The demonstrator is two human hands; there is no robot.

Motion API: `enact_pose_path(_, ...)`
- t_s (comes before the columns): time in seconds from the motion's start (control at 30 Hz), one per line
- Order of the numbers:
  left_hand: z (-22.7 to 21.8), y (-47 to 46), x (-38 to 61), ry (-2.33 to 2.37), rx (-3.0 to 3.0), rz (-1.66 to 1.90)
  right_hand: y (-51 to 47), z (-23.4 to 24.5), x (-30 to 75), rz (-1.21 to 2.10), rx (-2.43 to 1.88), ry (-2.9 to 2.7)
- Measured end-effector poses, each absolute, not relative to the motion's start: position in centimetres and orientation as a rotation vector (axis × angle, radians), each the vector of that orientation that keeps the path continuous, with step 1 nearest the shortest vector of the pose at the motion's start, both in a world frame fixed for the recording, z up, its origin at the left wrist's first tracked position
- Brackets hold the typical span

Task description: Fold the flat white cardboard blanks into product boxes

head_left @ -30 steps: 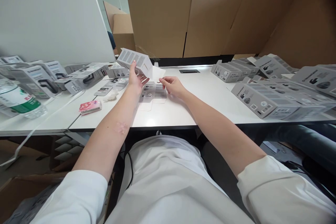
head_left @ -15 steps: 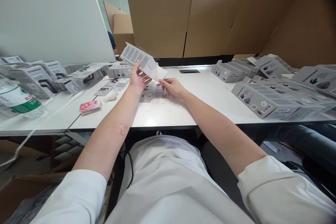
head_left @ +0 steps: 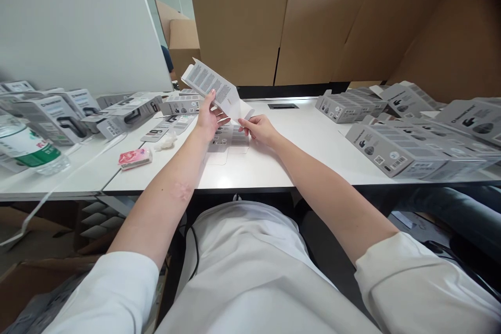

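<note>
A grey and white printed carton (head_left: pixel 214 86) is held up at a slant above the white table, its end flaps open. My left hand (head_left: pixel 208 116) supports it from below, the thumb on its printed side. At its lower right end, my right hand (head_left: pixel 259 128) pinches a white flap (head_left: pixel 245 109) between thumb and fingers. Below the hands a flattened carton (head_left: pixel 221 146) lies on the table, partly hidden by my left hand. Whether anything is inside the held carton cannot be seen.
Finished-looking cartons (head_left: pixel 391 148) stand in rows at the right; more cartons (head_left: pixel 50 115) crowd the left. A water bottle (head_left: pixel 31 148), a pink packet (head_left: pixel 135 158) and crumpled plastic (head_left: pixel 167 141) lie left. Large cardboard (head_left: pixel 238 21) rises behind the table (head_left: pixel 313 162).
The carton has tipped slightly and shifted a little to the right, its lower end opening out more. Both hands keep their hold and move slightly right with it.
</note>
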State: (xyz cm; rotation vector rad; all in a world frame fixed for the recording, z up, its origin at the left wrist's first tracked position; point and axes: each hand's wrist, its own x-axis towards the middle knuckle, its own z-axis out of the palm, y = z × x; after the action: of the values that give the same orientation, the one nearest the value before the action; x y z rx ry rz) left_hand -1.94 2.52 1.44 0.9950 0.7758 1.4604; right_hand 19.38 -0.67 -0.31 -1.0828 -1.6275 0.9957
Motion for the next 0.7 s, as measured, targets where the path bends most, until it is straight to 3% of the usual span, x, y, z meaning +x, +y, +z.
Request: enact_pose_path(0.7,0.7,4.2,-2.8,0.814,0.789,1.545,-1.3,-0.1,19.1,1.028,-1.044,-1.599)
